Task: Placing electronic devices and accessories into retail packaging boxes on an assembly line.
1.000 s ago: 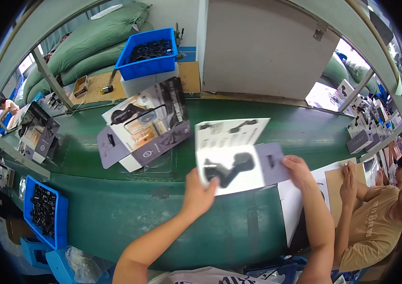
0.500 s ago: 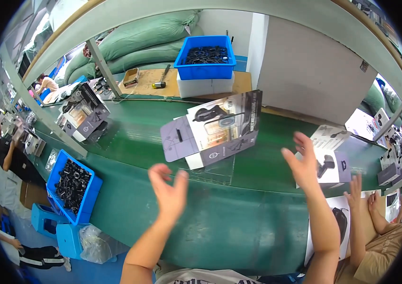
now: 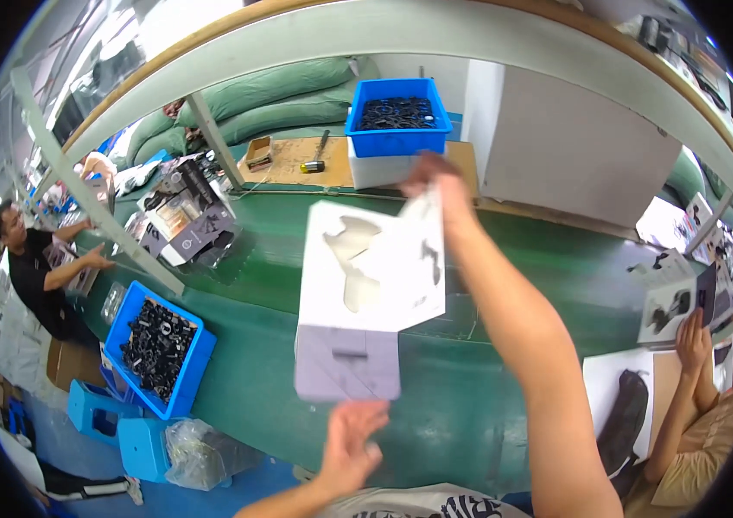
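A cardboard packaging box (image 3: 353, 289) stands turned toward me in the middle of the bench. A white panel with a shaped cut-out shows, and below it hangs a purple-grey flap (image 3: 347, 367) with a slot. My right hand (image 3: 435, 177), blurred, reaches past the box's right side and is closed on its far upper edge. Just under the flap's lower edge is my left hand (image 3: 356, 442), fingers stretched and thumb apart. Whether its fingertips touch the flap, I cannot tell.
Left stands a blue bin of small black parts (image 3: 159, 354); behind is a blue bin of black pieces (image 3: 396, 116). More printed boxes stand at left (image 3: 189, 220) and right (image 3: 669, 302). A screwdriver (image 3: 314, 160) lies on the shelf. A co-worker's arm (image 3: 686, 380) is at right.
My right hand has come across to the box and grasped it. The box has turned its cut-out side toward me. My left hand has lowered. The co-worker's box at right has moved further right.
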`<state>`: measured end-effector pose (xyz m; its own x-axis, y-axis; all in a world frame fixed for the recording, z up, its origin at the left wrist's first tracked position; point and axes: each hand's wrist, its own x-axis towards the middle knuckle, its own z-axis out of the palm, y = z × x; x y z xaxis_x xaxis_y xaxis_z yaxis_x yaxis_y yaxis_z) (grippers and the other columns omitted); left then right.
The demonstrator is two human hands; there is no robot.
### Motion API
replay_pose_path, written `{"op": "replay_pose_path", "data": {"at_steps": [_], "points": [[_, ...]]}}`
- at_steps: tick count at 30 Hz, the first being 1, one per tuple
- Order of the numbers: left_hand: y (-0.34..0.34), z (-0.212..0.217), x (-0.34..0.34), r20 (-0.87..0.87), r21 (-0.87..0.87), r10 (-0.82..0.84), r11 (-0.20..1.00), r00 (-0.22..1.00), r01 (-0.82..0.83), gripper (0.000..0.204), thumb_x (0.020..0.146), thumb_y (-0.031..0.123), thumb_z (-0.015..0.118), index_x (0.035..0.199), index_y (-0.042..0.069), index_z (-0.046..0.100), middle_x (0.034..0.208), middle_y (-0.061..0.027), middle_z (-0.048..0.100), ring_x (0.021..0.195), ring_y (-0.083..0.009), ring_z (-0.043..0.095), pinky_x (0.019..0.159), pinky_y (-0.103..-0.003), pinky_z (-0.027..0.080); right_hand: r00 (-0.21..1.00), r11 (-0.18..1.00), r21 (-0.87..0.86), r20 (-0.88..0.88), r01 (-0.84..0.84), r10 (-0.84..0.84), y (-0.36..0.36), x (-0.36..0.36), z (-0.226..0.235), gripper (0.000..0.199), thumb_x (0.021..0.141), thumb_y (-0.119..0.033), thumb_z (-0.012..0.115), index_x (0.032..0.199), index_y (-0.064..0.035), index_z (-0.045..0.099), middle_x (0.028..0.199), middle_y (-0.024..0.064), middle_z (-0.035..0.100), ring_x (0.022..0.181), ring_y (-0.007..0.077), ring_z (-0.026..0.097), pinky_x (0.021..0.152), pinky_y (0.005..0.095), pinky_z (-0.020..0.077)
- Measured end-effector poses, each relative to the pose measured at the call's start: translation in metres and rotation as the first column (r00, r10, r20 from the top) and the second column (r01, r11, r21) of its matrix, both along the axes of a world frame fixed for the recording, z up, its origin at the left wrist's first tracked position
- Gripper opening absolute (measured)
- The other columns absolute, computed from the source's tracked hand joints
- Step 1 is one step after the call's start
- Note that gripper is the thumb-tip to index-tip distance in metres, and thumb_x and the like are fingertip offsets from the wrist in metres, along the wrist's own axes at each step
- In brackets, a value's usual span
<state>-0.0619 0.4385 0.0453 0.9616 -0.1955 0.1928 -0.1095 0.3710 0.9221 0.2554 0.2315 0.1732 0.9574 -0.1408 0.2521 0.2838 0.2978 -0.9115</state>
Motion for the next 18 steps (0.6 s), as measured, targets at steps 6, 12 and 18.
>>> {"op": "replay_pose_path", "data": {"at_steps": [6, 12, 18], "points": [[0.059, -0.009, -0.047, 0.064, 0.842, -0.349, 0.522, 0.935, 0.137, 0.084, 0.078, 0.015, 0.084, 0.146, 0.005, 0.036, 0.138, -0.0165, 0.055, 0.110, -0.0328, 0.065, 0.100, -0.044, 0.050, 0.977, 0.800, -0.566, -0.048, -0.198, 0.208, 0.060, -0.007, -0.035, 0.055, 0.100, -0.046, 0.056, 0.114, 0.0073, 0.064, 0.107, 0.0202, 0.069, 0.089, 0.0309, 0.065, 0.089, 0.0422, 0.0514], [0.096, -0.061, -0.051, 0.834, 0.504, -0.072, 0.501, 0.547, -0.703, 0.074, 0.082, 0.040, 0.081, 0.135, 0.004, 0.043, 0.135, -0.0184, 0.049, 0.125, -0.0363, 0.051, 0.107, -0.053, 0.039, 0.843, 0.612, -0.791, -0.314, 0.023, -0.438, -0.134, -0.027, -0.089, 0.085, 0.077, -0.057, 0.078, 0.123, 0.0121, 0.059, 0.107, 0.0286, 0.065, 0.095, 0.0345, 0.068, 0.083, 0.0406, 0.0583], [0.016, -0.053, 0.027, 0.695, 0.710, -0.135, -0.028, 0.706, -0.704, 0.086, 0.072, 0.051, 0.084, 0.132, 0.001, 0.049, 0.142, -0.0261, 0.048, 0.126, -0.0449, 0.047, 0.107, -0.066, 0.029, 0.522, 0.943, -0.200, -0.852, -0.267, -0.033, -0.188, -0.053, -0.184, 0.081, 0.077, -0.055, 0.083, 0.126, 0.0051, 0.060, 0.119, 0.0263, 0.061, 0.103, 0.0372, 0.066, 0.089, 0.0468, 0.0578]]}}
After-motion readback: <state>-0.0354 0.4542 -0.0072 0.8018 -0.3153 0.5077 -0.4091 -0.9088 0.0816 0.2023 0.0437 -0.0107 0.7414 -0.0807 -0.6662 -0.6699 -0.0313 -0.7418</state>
